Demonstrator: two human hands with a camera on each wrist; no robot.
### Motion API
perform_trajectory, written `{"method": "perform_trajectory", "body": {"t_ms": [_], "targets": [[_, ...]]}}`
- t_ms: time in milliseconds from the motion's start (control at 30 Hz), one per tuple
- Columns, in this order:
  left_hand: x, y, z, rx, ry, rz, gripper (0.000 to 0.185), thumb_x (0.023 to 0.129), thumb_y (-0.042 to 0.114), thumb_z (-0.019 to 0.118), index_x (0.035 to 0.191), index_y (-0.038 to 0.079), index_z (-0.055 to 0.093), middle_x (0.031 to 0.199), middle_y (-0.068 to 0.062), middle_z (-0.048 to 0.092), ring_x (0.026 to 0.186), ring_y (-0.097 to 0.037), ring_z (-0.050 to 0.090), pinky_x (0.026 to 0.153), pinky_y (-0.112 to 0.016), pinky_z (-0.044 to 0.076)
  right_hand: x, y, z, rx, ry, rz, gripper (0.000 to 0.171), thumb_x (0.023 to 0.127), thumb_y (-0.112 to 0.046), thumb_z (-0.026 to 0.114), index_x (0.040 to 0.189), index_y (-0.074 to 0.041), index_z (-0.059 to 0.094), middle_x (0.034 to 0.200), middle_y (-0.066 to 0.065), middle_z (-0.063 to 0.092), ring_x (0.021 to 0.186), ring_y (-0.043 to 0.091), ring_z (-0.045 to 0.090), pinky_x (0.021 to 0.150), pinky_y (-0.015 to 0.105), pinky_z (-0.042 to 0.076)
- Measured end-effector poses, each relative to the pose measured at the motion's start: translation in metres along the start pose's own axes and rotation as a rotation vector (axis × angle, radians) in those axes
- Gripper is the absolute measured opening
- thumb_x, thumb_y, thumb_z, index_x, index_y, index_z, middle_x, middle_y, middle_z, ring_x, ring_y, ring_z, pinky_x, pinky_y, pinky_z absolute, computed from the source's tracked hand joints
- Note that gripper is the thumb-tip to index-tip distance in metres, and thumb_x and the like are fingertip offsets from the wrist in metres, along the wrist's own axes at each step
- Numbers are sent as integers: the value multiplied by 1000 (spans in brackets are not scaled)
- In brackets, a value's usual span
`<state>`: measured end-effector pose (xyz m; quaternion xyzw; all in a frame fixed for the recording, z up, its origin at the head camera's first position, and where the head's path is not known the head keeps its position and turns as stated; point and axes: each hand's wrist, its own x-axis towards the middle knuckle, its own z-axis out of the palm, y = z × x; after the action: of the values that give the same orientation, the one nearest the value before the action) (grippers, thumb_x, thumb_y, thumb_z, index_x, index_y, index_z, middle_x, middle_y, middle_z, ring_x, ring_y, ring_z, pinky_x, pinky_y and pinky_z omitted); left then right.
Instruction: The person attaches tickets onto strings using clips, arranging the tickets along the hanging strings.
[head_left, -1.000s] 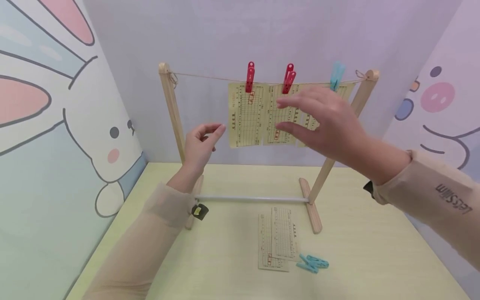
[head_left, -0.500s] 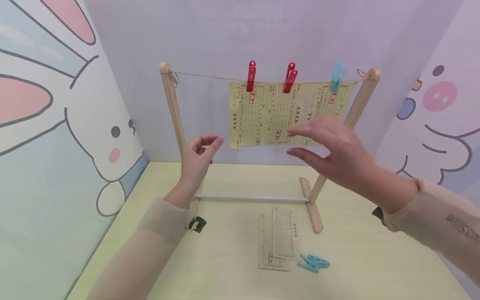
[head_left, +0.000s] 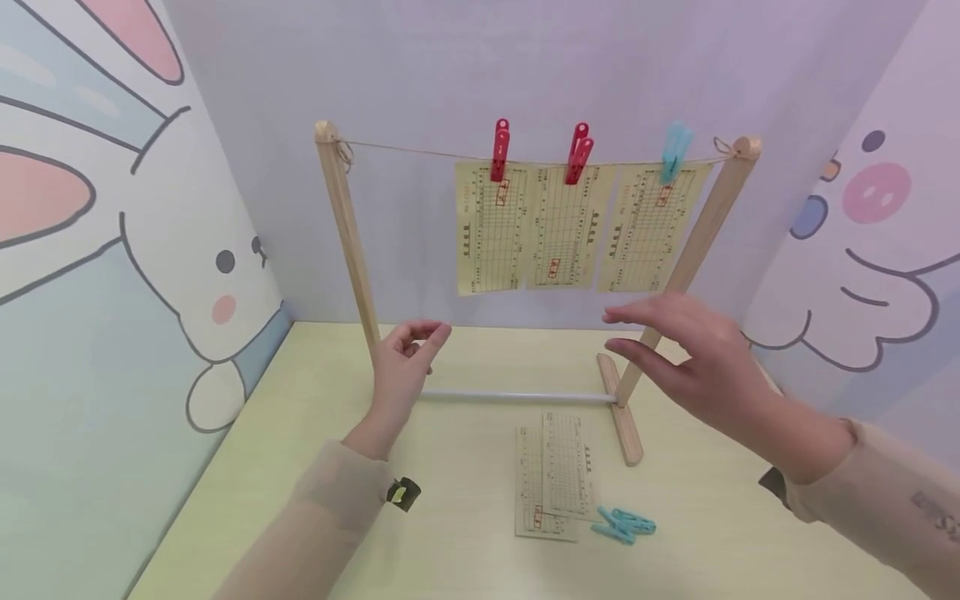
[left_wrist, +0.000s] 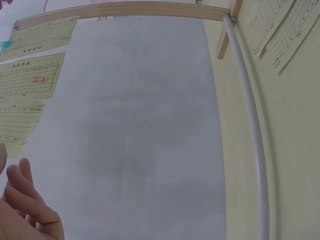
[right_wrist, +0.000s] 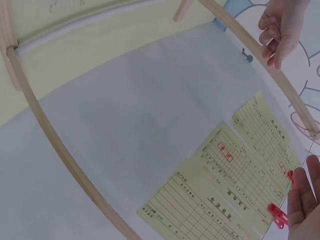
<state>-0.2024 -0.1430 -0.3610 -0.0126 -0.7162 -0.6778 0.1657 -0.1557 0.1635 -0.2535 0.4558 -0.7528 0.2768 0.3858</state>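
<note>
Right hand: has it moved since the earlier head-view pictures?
Yes. The right hand has dropped from in front of the hanging slips to below their lower edges.

Rack posts (head_left: 347,233): pale, matt bare wood. Line (head_left: 420,153): rough twine. Pegs (head_left: 499,151): glossy plastic. Slips (head_left: 491,227) under line: matt yellow paper. Crossbar (head_left: 517,397): smooth white. Worktop (head_left: 720,517): matt pale yellow-green.

Both arms reach forward in sheer beige sleeves. The left hand (head_left: 401,371) is raised with fingers loosely curled, thumb and forefinger near each other, holding nothing. The right hand (head_left: 693,362) hovers palm-down, fingers extended and relaxed, empty.
</note>
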Motion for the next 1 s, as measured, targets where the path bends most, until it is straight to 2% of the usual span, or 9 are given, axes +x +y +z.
{"method": "perform_trajectory", "body": {"t_ms": [233,400,733,1000], "targets": [[-9,-11,6,33,-14,-42,25,89,29,75,104,9,71,91,7,65,50,-4,38,52,-18,40,-21,2,3,0,5,30,48,98,-45,57,102,1,72,93,10,75,92,5,64,90,8,44],[-13,-19,10,34,-29,-52,24,90,27,75,102,7,71,94,3,64,51,-4,40,52,-17,41,-37,4,7,-18,28,42,48,97,-44,58,101,1,73,91,11,74,97,-1,63,92,7,43],[-24,-38,20,23,-38,-146,28,87,31,77,103,9,71,93,6,67,57,-5,44,55,-17,42,-61,2,9,-7,57,122,50,96,-46,60,100,2,73,91,13,74,102,-6,62,93,6,43],[-32,-48,27,39,-42,-172,29,87,31,77,103,7,71,97,0,69,56,-4,43,56,-17,45,-84,1,12,32,93,190,49,95,-44,62,101,4,72,95,4,74,101,-4,62,92,7,43]]}}
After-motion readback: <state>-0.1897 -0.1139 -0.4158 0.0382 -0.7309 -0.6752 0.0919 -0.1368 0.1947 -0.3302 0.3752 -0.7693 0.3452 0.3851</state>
